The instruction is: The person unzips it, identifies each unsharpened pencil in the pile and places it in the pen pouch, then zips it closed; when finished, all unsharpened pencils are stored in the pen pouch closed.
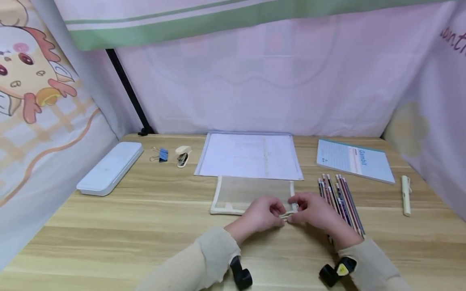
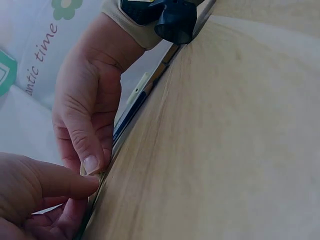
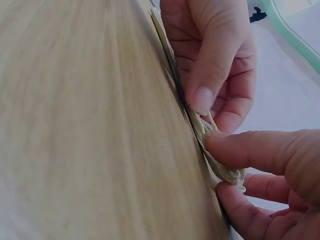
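Observation:
A see-through mesh pouch with a pale border lies flat before me in the head view. At its near right corner my left hand pinches the edge between thumb and fingers. My right hand holds the same corner from the other side, thumb on top. The right wrist view shows the bunched cream fabric corner between the right thumb and fingers, with the left thumb close by at the edge. Fingers hide much of the gripped part.
Several pencils lie beside and partly under the right forearm. Behind the pouch is a document folder. A notebook and pen lie right; a white case, binder clip and stapler lie left.

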The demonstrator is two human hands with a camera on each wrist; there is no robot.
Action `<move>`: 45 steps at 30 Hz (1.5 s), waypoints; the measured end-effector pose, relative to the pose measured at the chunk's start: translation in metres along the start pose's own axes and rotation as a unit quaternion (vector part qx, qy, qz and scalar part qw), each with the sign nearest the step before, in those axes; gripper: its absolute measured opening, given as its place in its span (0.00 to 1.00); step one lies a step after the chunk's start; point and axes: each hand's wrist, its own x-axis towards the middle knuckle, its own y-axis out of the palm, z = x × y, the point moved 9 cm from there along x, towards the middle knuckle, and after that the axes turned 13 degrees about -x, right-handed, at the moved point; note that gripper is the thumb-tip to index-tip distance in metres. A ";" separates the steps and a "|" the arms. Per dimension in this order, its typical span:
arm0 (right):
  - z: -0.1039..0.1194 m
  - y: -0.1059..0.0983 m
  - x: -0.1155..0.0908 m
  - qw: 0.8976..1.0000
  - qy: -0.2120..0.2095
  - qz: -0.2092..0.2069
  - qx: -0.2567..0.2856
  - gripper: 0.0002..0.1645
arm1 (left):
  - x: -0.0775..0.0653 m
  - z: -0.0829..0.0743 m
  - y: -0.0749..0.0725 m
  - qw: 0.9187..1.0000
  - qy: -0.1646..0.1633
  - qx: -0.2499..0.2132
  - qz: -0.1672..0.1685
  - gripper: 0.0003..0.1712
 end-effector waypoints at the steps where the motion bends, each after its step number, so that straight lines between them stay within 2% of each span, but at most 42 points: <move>1: -0.001 0.000 0.000 1.000 0.003 0.001 0.001 0.27 | 0.001 0.000 -0.001 1.000 0.003 0.000 -0.002 0.10; 7: -0.003 0.001 -0.001 0.999 0.027 0.015 0.014 0.29 | 0.002 0.009 -0.007 0.999 -0.022 -0.049 -0.001 0.09; 10: -0.005 0.002 -0.002 0.999 0.043 0.023 0.018 0.29 | 0.001 0.013 -0.013 0.997 -0.040 -0.068 -0.013 0.09; 13: -0.007 0.000 -0.004 0.998 0.047 0.024 0.015 0.30 | 0.002 0.011 -0.016 0.997 -0.045 -0.053 -0.016 0.07; 18: -0.009 -0.004 -0.004 0.999 0.045 0.014 0.010 0.31 | 0.010 0.004 -0.007 0.999 -0.038 -0.030 0.021 0.08; 25: -0.010 -0.002 -0.001 0.999 0.046 0.015 0.023 0.31 | 0.016 0.003 -0.006 0.998 -0.040 0.043 0.026 0.06; 31: -0.011 0.000 -0.002 0.998 0.057 0.026 0.024 0.32 | 0.015 0.004 -0.008 0.998 -0.042 0.026 0.025 0.04; 38: -0.010 0.002 -0.001 0.998 0.060 0.026 0.026 0.32 | 0.012 0.002 -0.003 0.998 -0.040 -0.002 0.059 0.07; 45: -0.011 0.003 0.000 0.997 0.065 0.026 0.029 0.31 | 0.013 0.006 -0.003 0.997 -0.051 0.000 0.052 0.05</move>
